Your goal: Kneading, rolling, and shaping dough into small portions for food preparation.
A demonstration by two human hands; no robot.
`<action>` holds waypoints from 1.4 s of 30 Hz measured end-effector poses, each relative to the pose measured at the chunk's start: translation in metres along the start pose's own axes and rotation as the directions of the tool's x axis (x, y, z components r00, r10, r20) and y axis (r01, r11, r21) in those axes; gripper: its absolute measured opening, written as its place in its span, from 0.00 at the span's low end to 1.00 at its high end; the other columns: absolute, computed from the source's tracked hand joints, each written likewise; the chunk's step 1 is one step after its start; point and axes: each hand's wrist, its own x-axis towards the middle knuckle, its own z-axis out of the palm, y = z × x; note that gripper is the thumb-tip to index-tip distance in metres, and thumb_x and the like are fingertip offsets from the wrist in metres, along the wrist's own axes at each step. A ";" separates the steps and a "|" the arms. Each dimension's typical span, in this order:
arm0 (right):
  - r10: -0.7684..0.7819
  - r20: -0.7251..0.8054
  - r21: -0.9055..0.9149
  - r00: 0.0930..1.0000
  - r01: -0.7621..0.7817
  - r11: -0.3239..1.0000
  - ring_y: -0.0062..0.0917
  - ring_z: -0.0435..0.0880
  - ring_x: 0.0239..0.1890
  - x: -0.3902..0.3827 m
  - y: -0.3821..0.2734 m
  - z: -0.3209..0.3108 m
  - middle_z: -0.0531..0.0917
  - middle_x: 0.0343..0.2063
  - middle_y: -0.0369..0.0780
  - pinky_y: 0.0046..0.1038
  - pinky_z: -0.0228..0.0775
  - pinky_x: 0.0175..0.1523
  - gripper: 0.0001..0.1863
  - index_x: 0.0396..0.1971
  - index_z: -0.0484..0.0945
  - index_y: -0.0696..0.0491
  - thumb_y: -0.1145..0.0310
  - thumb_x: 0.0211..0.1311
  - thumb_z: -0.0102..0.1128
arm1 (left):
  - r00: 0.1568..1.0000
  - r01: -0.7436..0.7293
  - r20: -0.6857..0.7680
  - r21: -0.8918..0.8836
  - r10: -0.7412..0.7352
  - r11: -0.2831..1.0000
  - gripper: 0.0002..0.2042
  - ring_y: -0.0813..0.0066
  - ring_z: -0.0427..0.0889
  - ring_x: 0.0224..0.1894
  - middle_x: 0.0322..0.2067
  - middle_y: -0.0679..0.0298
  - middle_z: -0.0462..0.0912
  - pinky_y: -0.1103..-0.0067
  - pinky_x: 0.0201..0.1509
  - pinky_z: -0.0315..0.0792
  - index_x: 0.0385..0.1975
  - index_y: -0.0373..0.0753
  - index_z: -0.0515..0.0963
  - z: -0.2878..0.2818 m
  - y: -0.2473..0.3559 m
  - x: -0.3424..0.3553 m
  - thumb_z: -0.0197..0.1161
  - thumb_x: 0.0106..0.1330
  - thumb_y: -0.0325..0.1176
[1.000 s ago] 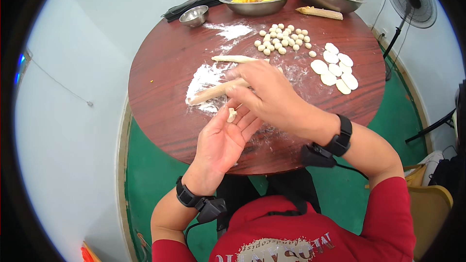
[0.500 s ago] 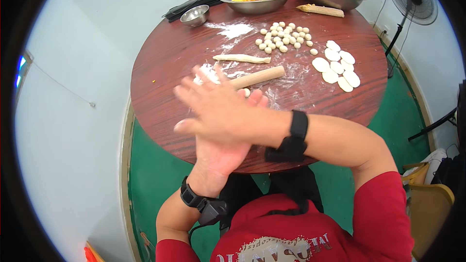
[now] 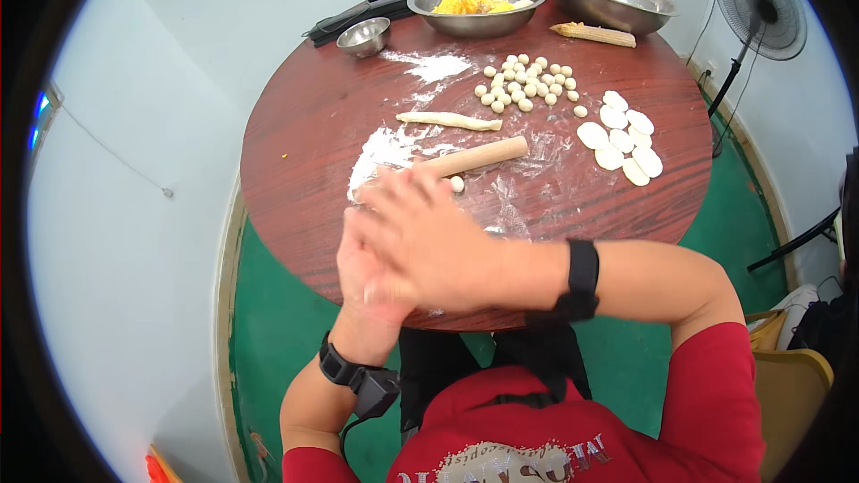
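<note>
My right hand (image 3: 443,246) lies across my left hand (image 3: 362,273), palm against palm, above the table's near edge. The right fingers are stretched out and blurred. The left hand is held flat beneath, its fingers mostly covered. Whether anything sits between the palms is hidden. Just beyond them a wooden rolling pin (image 3: 479,156) rests on the floured table, its near end behind my fingers. One small dough ball (image 3: 457,184) sits beside it. Farther back lies a dough rope (image 3: 450,121), with a cluster of dough balls (image 3: 526,85) and several flat dough rounds (image 3: 621,140) to the right.
Loose flour (image 3: 380,156) dusts the round wooden table (image 3: 291,161). Along the back stand a small metal bowl (image 3: 364,38), a basin (image 3: 477,22) with yellow food, a larger basin (image 3: 608,0) and a corncob (image 3: 595,34). A fan (image 3: 761,7) stands at the far right.
My right hand has slid nearer to me over the left palm. The left fingertips that showed beyond it are now covered, and both hands sit slightly lower in view.
</note>
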 end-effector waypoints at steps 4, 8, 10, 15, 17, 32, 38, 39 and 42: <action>-0.133 -0.010 0.217 0.991 0.132 0.967 0.50 0.54 0.71 0.007 -0.038 0.001 0.67 0.64 0.52 0.57 0.38 0.72 0.44 0.64 0.65 0.57 0.37 0.58 0.53 | 0.989 -0.146 0.069 0.328 0.130 0.933 0.37 0.51 0.47 0.75 0.73 0.51 0.47 0.58 0.76 0.46 0.73 0.39 0.45 -0.003 -0.003 -0.011 0.34 0.73 0.60; -0.035 -0.065 0.181 0.997 0.046 0.982 0.50 0.56 0.71 0.031 -0.004 0.003 0.69 0.63 0.51 0.58 0.38 0.72 0.41 0.62 0.68 0.56 0.37 0.59 0.51 | 0.961 0.269 -0.022 -0.148 -0.275 0.952 0.29 0.51 0.54 0.72 0.71 0.55 0.55 0.55 0.75 0.49 0.70 0.47 0.54 0.009 -0.007 -0.002 0.33 0.75 0.55; 0.051 0.004 0.042 0.999 -0.051 0.998 0.52 0.54 0.71 0.020 0.017 -0.008 0.65 0.65 0.53 0.60 0.40 0.70 0.40 0.64 0.66 0.54 0.41 0.59 0.54 | 0.994 0.102 -0.009 -0.197 -0.106 0.975 0.32 0.55 0.53 0.73 0.71 0.55 0.54 0.56 0.75 0.50 0.71 0.45 0.53 0.006 0.003 0.002 0.34 0.74 0.60; -0.106 -0.025 0.174 0.994 0.109 0.979 0.50 0.55 0.71 -0.006 -0.026 0.000 0.68 0.63 0.52 0.61 0.38 0.71 0.41 0.63 0.68 0.54 0.40 0.56 0.56 | 0.992 -0.104 0.090 0.198 0.087 0.975 0.39 0.51 0.47 0.75 0.73 0.53 0.47 0.57 0.75 0.47 0.72 0.40 0.47 -0.019 -0.002 -0.004 0.35 0.71 0.64; -0.146 -0.076 0.194 0.986 0.158 0.968 0.52 0.53 0.71 0.015 -0.032 0.002 0.68 0.63 0.52 0.61 0.36 0.71 0.42 0.64 0.67 0.53 0.38 0.57 0.55 | 0.988 -0.007 0.154 0.082 -0.006 0.997 0.40 0.50 0.47 0.75 0.73 0.52 0.48 0.56 0.75 0.46 0.72 0.39 0.48 -0.014 -0.011 -0.008 0.36 0.70 0.65; -0.097 -0.057 0.233 0.994 0.107 0.967 0.51 0.49 0.73 0.028 -0.011 0.001 0.64 0.66 0.51 0.59 0.32 0.72 0.41 0.66 0.64 0.54 0.37 0.63 0.46 | 0.982 0.140 0.124 0.020 -0.142 0.990 0.39 0.48 0.51 0.73 0.72 0.52 0.52 0.53 0.74 0.48 0.72 0.42 0.51 0.012 -0.018 -0.002 0.34 0.70 0.66; 0.013 0.071 -0.036 0.997 -0.011 0.999 0.55 0.49 0.72 -0.006 0.038 -0.018 0.65 0.65 0.52 0.64 0.33 0.70 0.39 0.64 0.66 0.53 0.39 0.62 0.49 | 0.986 0.167 0.030 -0.283 -0.165 0.944 0.30 0.59 0.53 0.73 0.72 0.61 0.54 0.56 0.74 0.49 0.72 0.50 0.53 -0.009 -0.004 0.000 0.31 0.75 0.57; 0.009 0.094 0.051 0.996 -0.014 0.999 0.55 0.50 0.72 -0.013 0.025 -0.020 0.65 0.65 0.52 0.65 0.33 0.69 0.39 0.64 0.67 0.52 0.39 0.61 0.51 | 0.989 0.138 0.103 -0.390 -0.106 0.910 0.30 0.56 0.54 0.73 0.72 0.60 0.55 0.57 0.75 0.49 0.71 0.49 0.54 -0.016 -0.003 0.004 0.34 0.75 0.56; -0.061 0.073 0.207 0.995 0.045 0.977 0.54 0.50 0.72 -0.019 0.000 -0.016 0.62 0.67 0.51 0.64 0.36 0.70 0.42 0.65 0.64 0.54 0.38 0.59 0.53 | 0.974 0.181 0.189 -0.337 -0.122 0.924 0.30 0.53 0.55 0.72 0.71 0.59 0.57 0.57 0.74 0.50 0.71 0.47 0.55 -0.017 -0.021 0.013 0.37 0.74 0.57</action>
